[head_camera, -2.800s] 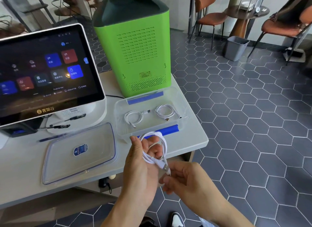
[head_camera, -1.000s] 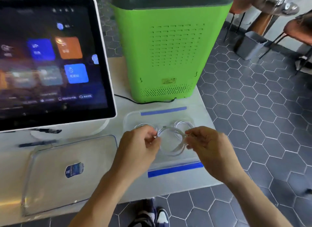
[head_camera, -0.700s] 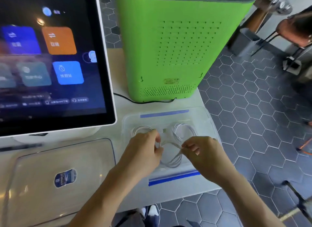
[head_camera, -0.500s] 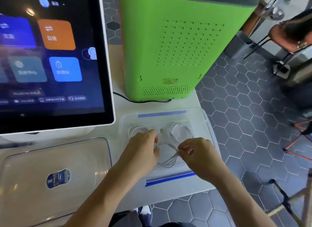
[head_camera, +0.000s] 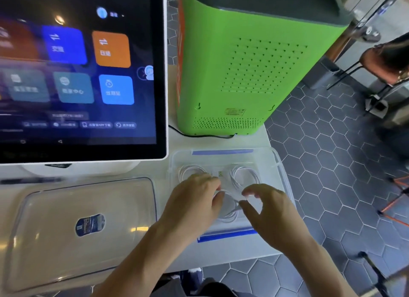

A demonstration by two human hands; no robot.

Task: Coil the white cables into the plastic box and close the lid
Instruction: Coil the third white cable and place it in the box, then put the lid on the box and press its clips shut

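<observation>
A clear plastic box point(head_camera: 279, 164) with blue tape strips sits on the white table's right end. Two coiled white cables lie at its back, one on the left point(head_camera: 188, 171) and one on the right point(head_camera: 243, 177). A third white cable coil point(head_camera: 229, 209) rests on the box floor nearer me, between my hands. My left hand point(head_camera: 194, 205) pinches that coil's left edge with its fingertips. My right hand point(head_camera: 271, 210) hovers at the coil's right side, thumb and fingers spread, holding nothing. The clear lid point(head_camera: 66, 230), with a blue sticker, lies flat to the left of the box.
A large touchscreen point(head_camera: 81, 75) on a white stand rises behind the lid. A green machine point(head_camera: 243, 71) stands right behind the box, with a black cord point(head_camera: 199, 134) at its base. The table edge runs just right of the box, above hexagon floor tiles point(head_camera: 327, 175).
Both hands brought the third coil from in front of me down into the box. In the last half second my right hand opened and let go of it. The view has moved closer.
</observation>
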